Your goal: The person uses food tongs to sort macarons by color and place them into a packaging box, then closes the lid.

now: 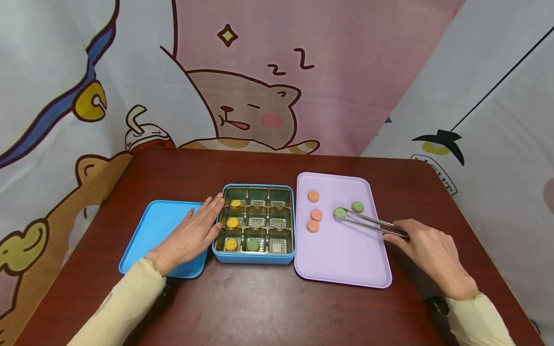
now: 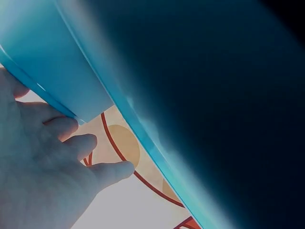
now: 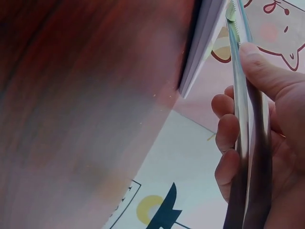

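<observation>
A blue box (image 1: 255,257) with a gold nine-cell insert sits mid-table; three yellow cakes fill its left column and a green cake (image 1: 253,244) lies in the bottom middle cell. My left hand (image 1: 195,233) rests flat with straight fingers on the blue lid (image 1: 151,230) and touches the box's left wall. My right hand (image 1: 426,247) grips metal tongs (image 1: 370,223), whose tips pinch a green cake (image 1: 340,212) on the lilac tray (image 1: 346,259). Another green cake (image 1: 357,206) and three orange cakes (image 1: 314,211) lie on the tray.
The dark red wooden table (image 1: 268,307) has bare room in front of the box and tray. A cartoon-print curtain (image 1: 242,72) hangs close behind and at both sides. The right wrist view shows the tongs (image 3: 248,143) beside the tray edge (image 3: 202,43).
</observation>
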Tool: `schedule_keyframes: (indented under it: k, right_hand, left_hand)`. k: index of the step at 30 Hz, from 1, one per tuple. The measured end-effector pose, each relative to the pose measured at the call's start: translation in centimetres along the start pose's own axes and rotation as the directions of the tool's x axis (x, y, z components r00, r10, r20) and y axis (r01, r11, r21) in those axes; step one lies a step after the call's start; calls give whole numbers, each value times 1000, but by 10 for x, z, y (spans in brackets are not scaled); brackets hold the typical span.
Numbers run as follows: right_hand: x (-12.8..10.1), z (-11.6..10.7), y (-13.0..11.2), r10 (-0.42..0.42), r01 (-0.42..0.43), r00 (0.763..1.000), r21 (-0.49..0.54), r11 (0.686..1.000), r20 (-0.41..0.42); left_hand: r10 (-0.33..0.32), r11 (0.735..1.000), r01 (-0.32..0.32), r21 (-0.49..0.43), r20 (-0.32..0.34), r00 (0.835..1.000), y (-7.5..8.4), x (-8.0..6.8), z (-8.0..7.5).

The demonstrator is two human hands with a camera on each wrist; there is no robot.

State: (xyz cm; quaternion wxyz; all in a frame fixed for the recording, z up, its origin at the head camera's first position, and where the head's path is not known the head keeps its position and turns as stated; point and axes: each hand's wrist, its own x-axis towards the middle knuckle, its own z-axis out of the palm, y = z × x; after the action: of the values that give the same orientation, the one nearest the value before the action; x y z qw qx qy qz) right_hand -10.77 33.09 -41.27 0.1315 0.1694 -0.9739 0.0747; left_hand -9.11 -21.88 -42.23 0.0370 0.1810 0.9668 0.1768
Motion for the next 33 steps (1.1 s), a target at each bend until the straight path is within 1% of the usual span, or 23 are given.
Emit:
schedule_keyframes:
  k: [5, 10, 17, 24, 33]
  right_hand:
    - [-1, -5, -4, -11, 11, 999, 10, 1000, -30]
    - [0, -7, -11, -26, 27, 998, 29, 999, -52]
    - [0, -8, -17, -24, 28, 997, 55, 998, -70]
    - [1, -8, -24, -46, 56, 991, 78, 995, -122]
    - [4, -12, -33, -75, 87, 985, 74, 994, -155]
  left_hand:
    - [0, 1000, 0, 7, 3, 1000, 0, 0, 0]
    - [-6, 1000, 6, -5, 7, 1000, 0, 0, 0]
    - [-5, 1000, 6, -17, 6, 1000, 0, 0, 0]
    - [-1, 1000, 1, -19, 6, 1000, 0, 0, 0]
    - [-10, 1000, 10, -18, 10, 1000, 1, 0, 0]
